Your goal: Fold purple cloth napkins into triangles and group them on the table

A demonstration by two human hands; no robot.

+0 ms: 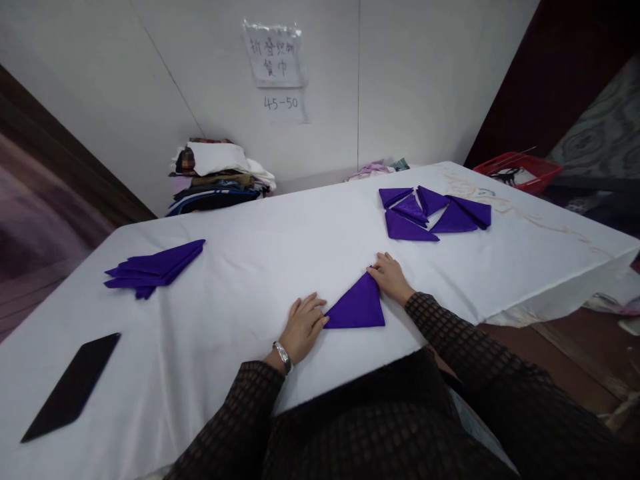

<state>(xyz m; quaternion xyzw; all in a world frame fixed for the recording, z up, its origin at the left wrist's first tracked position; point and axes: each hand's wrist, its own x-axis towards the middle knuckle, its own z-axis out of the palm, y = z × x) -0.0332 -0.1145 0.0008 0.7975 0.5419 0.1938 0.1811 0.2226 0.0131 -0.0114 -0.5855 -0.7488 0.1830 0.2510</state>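
Note:
A purple cloth napkin (357,305), folded into a triangle, lies on the white-covered table in front of me. At its left corner is my left hand (303,325), which wears a silver bracelet; thumb and forefinger close on the tip while the other fingers stretch forward. My right hand (391,279) pinches the upper corner between thumb and fingers. Several more purple napkins folded into triangles (410,225) lie in a group beyond my right hand. Off to the left rests a loose pile of purple napkins (157,265), layered and pointed.
A flat black slab (73,387) lies at the table's near left. Stacked clothes (220,177) stand behind the far edge, below a paper sign (275,57) on the wall. A red basket (530,170) is at the far right. The white tablecloth (240,267) has creases.

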